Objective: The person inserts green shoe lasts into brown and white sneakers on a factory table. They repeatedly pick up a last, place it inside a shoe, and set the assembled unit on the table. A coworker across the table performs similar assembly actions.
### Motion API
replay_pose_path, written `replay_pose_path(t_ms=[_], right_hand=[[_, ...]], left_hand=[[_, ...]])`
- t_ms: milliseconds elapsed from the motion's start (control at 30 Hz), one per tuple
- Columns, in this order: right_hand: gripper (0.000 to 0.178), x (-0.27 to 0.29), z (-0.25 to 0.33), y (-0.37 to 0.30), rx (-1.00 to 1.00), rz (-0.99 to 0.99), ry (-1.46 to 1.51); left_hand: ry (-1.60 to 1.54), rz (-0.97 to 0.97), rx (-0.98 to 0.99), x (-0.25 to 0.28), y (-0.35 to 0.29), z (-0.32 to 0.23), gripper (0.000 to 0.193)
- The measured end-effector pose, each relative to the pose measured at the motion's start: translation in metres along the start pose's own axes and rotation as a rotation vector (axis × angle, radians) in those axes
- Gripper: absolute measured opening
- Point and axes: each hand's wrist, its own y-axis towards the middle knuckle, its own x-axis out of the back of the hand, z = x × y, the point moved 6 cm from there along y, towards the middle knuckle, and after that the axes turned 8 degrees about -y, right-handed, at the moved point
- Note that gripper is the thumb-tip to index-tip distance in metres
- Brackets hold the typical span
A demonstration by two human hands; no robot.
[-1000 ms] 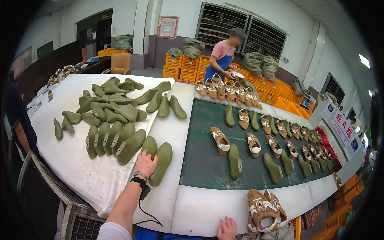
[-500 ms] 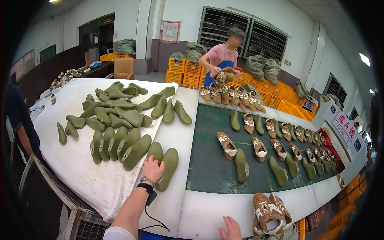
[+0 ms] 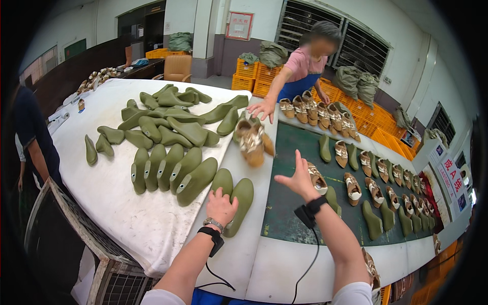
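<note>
My left hand (image 3: 221, 207) rests with bent fingers on the near end of an olive-green shoe last (image 3: 222, 179), its thumb against a second green last (image 3: 242, 203) beside it. My right hand (image 3: 297, 178) is raised above the green table mat, fingers spread and nothing in them. Ahead of it, smeared by motion, is a pair of brown sneakers (image 3: 252, 144) with white stripes. A co-worker's outstretched hand (image 3: 263, 109) is just beyond that pair, fingers apart. A brown sneaker (image 3: 316, 179) is partly hidden behind my right hand.
Several green lasts (image 3: 189, 129) lie heaped on the white cloth (image 3: 101, 198), with a row of them standing nearer me. Rows of sneakers (image 3: 353, 187) and lasts cover the green mat (image 3: 305, 223). More sneakers line the far edge, before the co-worker (image 3: 305, 66). A metal-framed rack (image 3: 81, 234) stands at the near left.
My right hand has risen and reached forward from the near edge. The co-worker has leaned over and stretched an arm out; a pair of sneakers now appears before that hand. The view has shifted.
</note>
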Motion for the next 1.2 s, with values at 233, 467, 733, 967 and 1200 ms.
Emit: replay_pose_path(t_ms=[233, 467, 733, 967, 1200], right_hand=[[0.129, -0.138, 0.003, 0.05, -0.158, 0.255, -0.064], [0.125, -0.198, -0.001, 0.063, -0.333, 0.478, -0.088], [0.062, -0.187, -0.006, 0.062, -0.255, -0.061, 0.057], [0.032, 0.011, -0.038, 0.004, 0.071, -0.084, 0.248], [0.044, 0.224, -0.077, -0.174, 0.007, 0.582, 0.211]], left_hand=[[0.024, 0.018, 0.021, 0.002, -0.001, -0.002, 0.032], [0.017, 0.054, 0.022, 0.003, 0.0, -0.006, 0.03], [0.003, 0.046, 0.011, 0.0, 0.003, -0.004, 0.03], [0.215, 0.101, -0.24, -0.022, 0.007, 0.001, 0.035], [0.076, 0.104, -0.093, -0.011, -0.001, -0.01, 0.035]])
